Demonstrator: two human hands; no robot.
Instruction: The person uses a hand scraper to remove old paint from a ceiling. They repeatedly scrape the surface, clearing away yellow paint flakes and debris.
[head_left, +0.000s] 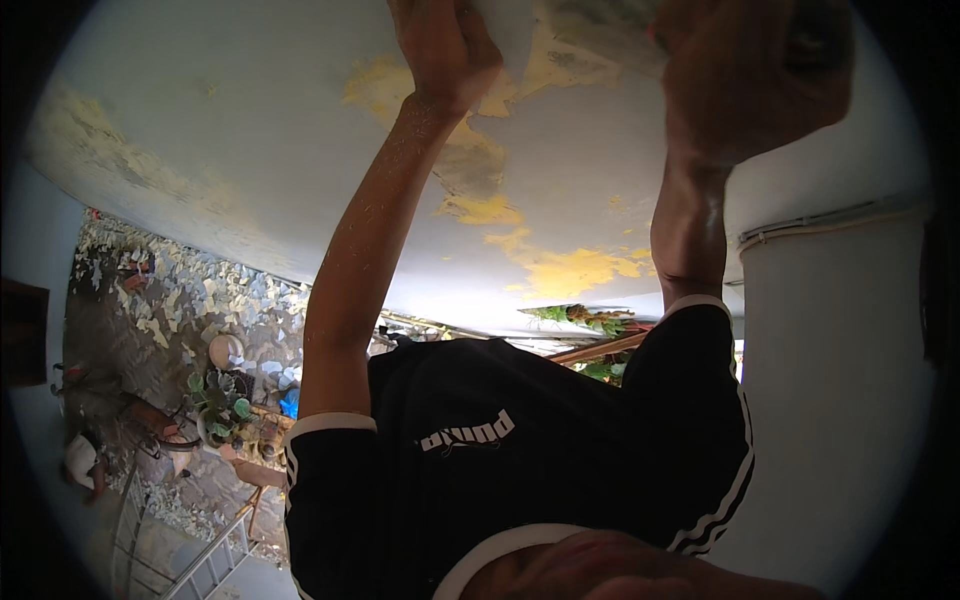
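Observation:
My left hand (448, 56) is raised at the top centre against a white painted surface (285, 142) with peeled yellow and grey patches. Its fingers run out of the frame, so whether it holds anything is hidden. Fine pale specks cover the left forearm. Over at the upper right, my right hand (754, 86) is bent at the wrist, dark and blurred, with its fingers curled. A small red spot shows at its left edge; what it belongs to cannot be told. Between the hands, the paint is broken and stained.
Paint flakes (210, 285) litter the ground at left, near potted plants (217, 397), a blue plastic bag (289, 403) and bricks. A metal ladder (214, 562) stands at lower left. Beyond it, a person (81, 459) is partly visible. A pipe (825, 221) runs along the right wall.

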